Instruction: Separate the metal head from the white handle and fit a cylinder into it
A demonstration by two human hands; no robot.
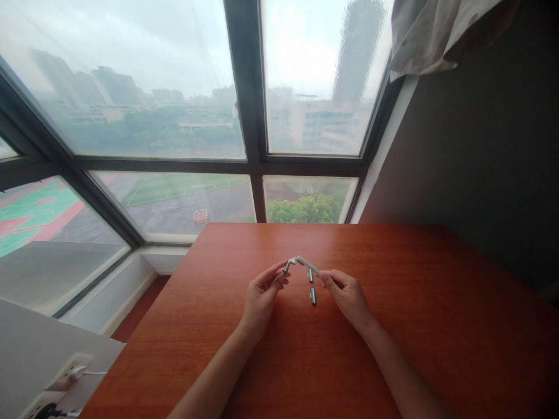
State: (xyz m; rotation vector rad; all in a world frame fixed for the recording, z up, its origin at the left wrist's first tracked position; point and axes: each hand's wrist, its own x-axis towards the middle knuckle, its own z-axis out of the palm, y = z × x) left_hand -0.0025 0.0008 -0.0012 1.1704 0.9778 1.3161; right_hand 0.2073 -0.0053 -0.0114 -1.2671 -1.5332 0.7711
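Above the brown table my left hand (264, 294) pinches a small silver metal piece (288, 266) that looks like the neck of a razor. Across from it, my right hand (346, 292) grips one end of a slim pale rod (308, 265), seemingly a razor handle. The silver piece and the rod come together between my hands; whether they are joined I cannot tell. On the tabletop lie two small razor cartridges with green strips, the nearer cartridge (313, 295) just left of my right hand and the farther cartridge (310, 275) partly below the rod.
The wooden table (279, 372) reaches to a large window (251, 163) with dark frames. A grey wall (471, 151) rises on the right, with cloth (432, 35) hanging at the top. Wall sockets (72, 372) with plugged-in cords are at the lower left.
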